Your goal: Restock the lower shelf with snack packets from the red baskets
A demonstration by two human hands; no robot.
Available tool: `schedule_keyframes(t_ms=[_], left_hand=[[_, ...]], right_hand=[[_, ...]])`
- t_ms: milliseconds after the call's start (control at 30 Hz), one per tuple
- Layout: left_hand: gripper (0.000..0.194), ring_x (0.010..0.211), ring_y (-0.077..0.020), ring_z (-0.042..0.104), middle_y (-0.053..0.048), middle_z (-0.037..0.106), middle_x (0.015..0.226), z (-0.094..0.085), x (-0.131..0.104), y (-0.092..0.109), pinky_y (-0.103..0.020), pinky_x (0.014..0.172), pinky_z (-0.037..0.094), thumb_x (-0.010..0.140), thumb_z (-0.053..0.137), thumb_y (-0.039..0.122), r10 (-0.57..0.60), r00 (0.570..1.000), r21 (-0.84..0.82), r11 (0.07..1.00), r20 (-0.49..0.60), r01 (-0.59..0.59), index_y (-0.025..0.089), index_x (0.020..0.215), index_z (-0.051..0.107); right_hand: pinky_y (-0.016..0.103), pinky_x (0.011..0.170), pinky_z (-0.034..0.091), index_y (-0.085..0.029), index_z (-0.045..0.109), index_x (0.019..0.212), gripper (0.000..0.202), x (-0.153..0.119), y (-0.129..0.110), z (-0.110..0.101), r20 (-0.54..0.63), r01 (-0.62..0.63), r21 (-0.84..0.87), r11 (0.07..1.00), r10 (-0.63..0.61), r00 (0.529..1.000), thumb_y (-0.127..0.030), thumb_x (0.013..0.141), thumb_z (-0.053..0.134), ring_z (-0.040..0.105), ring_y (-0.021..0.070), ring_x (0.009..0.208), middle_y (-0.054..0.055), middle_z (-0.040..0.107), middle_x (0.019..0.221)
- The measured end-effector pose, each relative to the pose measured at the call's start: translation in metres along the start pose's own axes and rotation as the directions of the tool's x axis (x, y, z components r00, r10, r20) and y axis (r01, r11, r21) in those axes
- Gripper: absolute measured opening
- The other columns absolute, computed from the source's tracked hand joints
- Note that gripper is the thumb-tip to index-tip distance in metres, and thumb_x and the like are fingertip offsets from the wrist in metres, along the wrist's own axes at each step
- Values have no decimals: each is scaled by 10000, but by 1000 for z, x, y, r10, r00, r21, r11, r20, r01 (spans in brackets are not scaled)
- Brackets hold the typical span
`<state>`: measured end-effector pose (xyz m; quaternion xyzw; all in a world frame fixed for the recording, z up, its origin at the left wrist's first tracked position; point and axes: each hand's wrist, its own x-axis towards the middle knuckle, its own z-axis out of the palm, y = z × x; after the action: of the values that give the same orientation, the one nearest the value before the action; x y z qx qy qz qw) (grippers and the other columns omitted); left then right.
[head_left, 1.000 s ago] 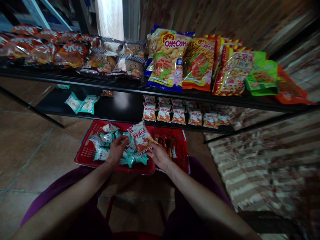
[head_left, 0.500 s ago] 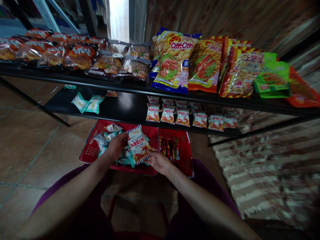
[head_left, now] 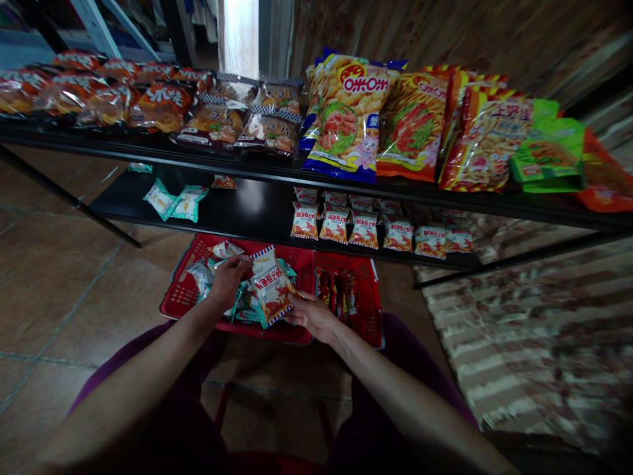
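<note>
A small white and orange snack bag [head_left: 271, 285] with striped ends is held tilted over the left red basket [head_left: 171, 300]. My right hand [head_left: 312, 316] grips its lower right edge between thumb and fingers. At the bag's upper left edge, my left hand [head_left: 231, 280] is closed, with curled fingertips against it; the exact contact is partly hidden. Beneath both hands, several teal and white snack packets [head_left: 200, 277] fill the basket. Matching orange and white bags [head_left: 364, 231] stand in rows on the lower shelf [head_left: 247, 214].
Two teal packets [head_left: 186, 203] lie on the lower shelf's left part. Larger snack bags [head_left: 346, 119] line the upper shelf [head_left: 222, 161] above my hands. A second red basket [head_left: 368, 310] with red packets stands at the right. Thin black shelf legs [head_left: 109, 221] reach the floor.
My left hand has shifted slightly up along the bag's left side. The bag has turned a little and sits slightly lower in my right hand. The view has moved slightly.
</note>
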<state>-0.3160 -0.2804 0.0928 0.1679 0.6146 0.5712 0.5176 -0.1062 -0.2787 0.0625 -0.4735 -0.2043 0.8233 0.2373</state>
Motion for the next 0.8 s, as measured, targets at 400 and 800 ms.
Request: schedule_keyframes(t_ms=[400, 800], left_hand=[[307, 548, -92, 480, 39, 535, 579, -6, 6, -7, -215, 517, 392, 502, 738, 360, -11, 995, 63, 998, -98, 17, 164, 677, 580], [150, 525, -90, 465, 42, 512, 579, -6, 7, -9, -216, 521, 373, 611, 673, 248, -114, 987, 12, 993, -116, 116, 187, 641, 539]], right_hand=[[226, 607, 553, -142, 703, 801, 367, -7, 6, 7, 67, 37, -59, 998, -33, 997, -263, 509, 888, 675, 121, 659, 25, 738, 795], [279, 663, 559, -138, 694, 822, 373, -11, 11, 12, 93, 39, -14, 999, -38, 995, -241, 517, 882, 671, 134, 682, 28, 732, 814]])
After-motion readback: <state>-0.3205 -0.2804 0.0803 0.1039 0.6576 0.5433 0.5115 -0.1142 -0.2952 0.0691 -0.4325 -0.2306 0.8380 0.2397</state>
